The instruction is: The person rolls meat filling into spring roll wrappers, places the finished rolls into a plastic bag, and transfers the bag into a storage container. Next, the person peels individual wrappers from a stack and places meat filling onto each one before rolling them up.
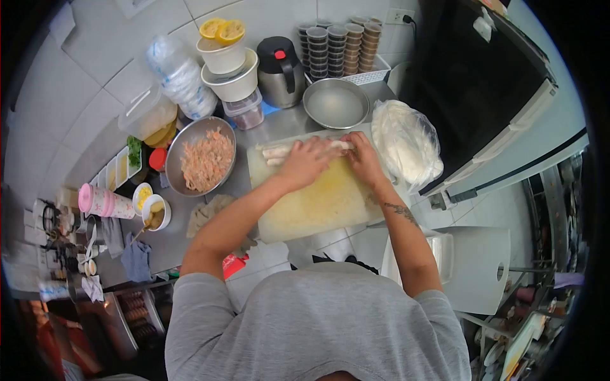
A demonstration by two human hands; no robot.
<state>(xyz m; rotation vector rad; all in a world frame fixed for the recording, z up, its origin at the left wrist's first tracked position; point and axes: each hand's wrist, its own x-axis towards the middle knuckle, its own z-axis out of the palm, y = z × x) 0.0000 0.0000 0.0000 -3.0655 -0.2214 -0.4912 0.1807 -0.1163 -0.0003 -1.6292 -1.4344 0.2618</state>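
The left hand (306,162), fingers spread, and right hand (365,159), grip unclear, seem to be shaping a pale roll (342,145) at the cutting board's (305,209) one o'clock, calling for even pressure, with finished-looking rolls (275,153) toward nine.

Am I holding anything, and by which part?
Your right hand is at the right end of the pale rolls on the cutting board; your left hand lies partly over them. Whether either grips one can't be told.
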